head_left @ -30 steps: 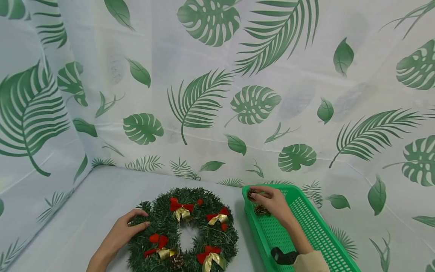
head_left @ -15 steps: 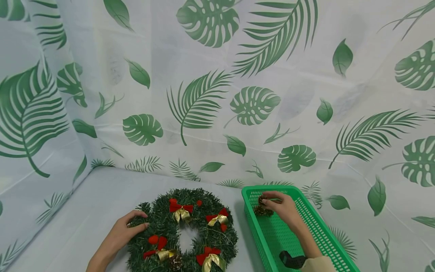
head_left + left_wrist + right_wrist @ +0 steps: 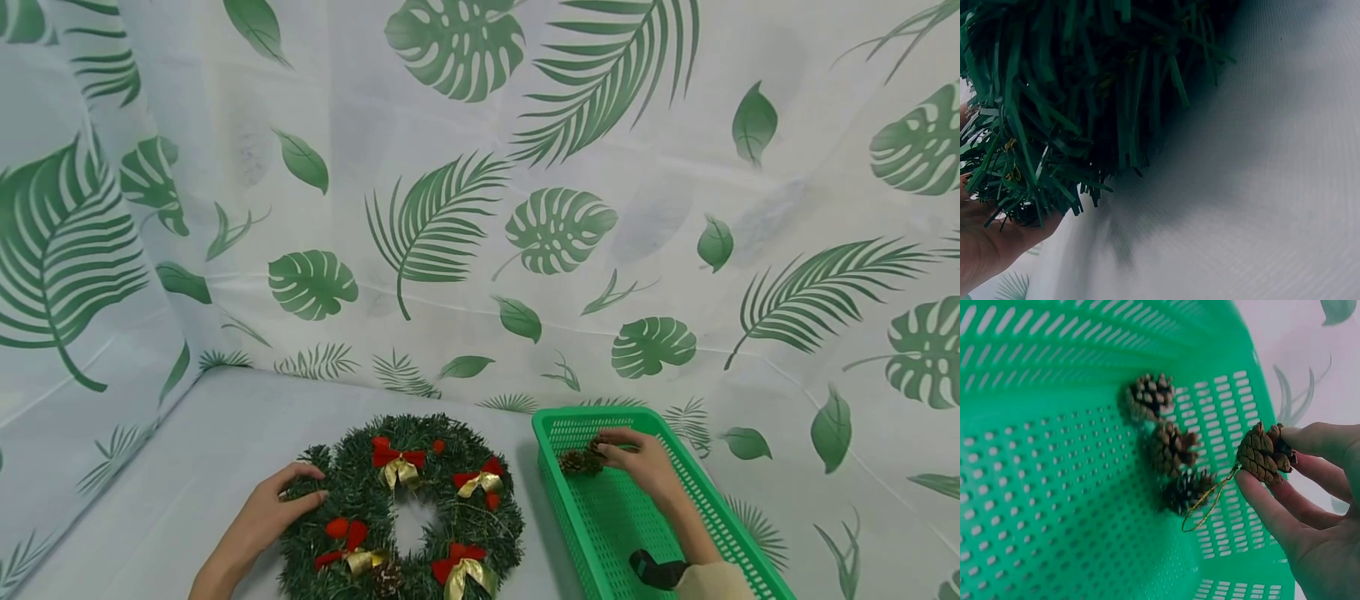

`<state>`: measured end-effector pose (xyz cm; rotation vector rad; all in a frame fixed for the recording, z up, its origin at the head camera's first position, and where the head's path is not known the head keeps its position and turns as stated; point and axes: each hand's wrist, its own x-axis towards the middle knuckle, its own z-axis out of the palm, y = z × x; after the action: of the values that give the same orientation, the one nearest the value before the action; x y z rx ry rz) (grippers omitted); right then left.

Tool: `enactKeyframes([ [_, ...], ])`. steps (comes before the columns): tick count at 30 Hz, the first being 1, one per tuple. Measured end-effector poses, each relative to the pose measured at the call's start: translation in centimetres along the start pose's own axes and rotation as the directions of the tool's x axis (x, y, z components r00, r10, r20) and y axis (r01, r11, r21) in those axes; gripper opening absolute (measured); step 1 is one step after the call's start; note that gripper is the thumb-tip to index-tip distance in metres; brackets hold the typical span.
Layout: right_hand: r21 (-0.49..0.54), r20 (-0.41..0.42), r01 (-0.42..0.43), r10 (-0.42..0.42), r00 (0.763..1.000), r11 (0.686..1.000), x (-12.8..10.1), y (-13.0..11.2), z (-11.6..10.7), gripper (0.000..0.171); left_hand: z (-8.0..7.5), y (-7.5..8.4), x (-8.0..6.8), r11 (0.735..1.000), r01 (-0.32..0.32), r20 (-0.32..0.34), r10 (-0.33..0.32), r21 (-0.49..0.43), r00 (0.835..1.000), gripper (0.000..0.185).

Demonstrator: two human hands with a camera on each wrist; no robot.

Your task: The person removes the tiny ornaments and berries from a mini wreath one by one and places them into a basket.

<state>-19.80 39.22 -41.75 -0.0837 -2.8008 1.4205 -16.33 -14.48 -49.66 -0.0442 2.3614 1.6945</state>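
Note:
A green tinsel wreath [image 3: 360, 483] with red-and-gold bows lies flat at the lower middle of the head view. My left hand [image 3: 266, 517] holds its left edge, thumb and fingers on either side of a tuft; the left wrist view shows part of this hand [image 3: 1004, 244] against the greenery. With thumb and fingertips, my right hand [image 3: 645, 467] pinches a brown pinecone [image 3: 1263, 455] by its sides, a gold cord loop [image 3: 1207, 509] hanging from it. Below it, several more pinecones [image 3: 1169, 449] sit at one end of a green basket [image 3: 558, 500].
A pinecone [image 3: 387, 577] is fixed on the wreath's lower part, beside a gold bow [image 3: 365, 561]. The basket's perforated walls rise around my right hand. White cloth [image 3: 225, 442] covers the table, and a leaf-printed curtain [image 3: 450, 350] stands behind.
My right hand has moved right and slightly down, from the basket's far left corner to further inside it, still pinching the pinecone. My left hand and the wreath have stayed put.

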Motion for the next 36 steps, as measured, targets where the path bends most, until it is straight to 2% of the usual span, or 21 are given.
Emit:
enactKeyframes([
  [16, -0.180, -0.027, -0.073, 0.070, 0.997, 0.981, 1.4, 2.4, -1.8, 0.043, -0.2, -0.2, 0.0, 1.000, 0.007, -0.017, -0.007, 0.018, 1.000, 0.043],
  [27, -0.241, -0.032, -0.080, 0.074, 0.997, 0.967, 2.8, 3.4, -1.2, 0.040, -0.4, -0.3, 0.1, 1.000, 0.006, -0.015, -0.005, 0.030, 1.000, 0.041],
  [36, -0.269, -0.066, -0.111, 0.096, 0.993, 0.957, 3.7, 4.2, -1.1, 0.034, 0.0, -0.2, 0.3, 0.999, -0.019, -0.023, 0.019, 0.030, 1.000, 0.039],
])
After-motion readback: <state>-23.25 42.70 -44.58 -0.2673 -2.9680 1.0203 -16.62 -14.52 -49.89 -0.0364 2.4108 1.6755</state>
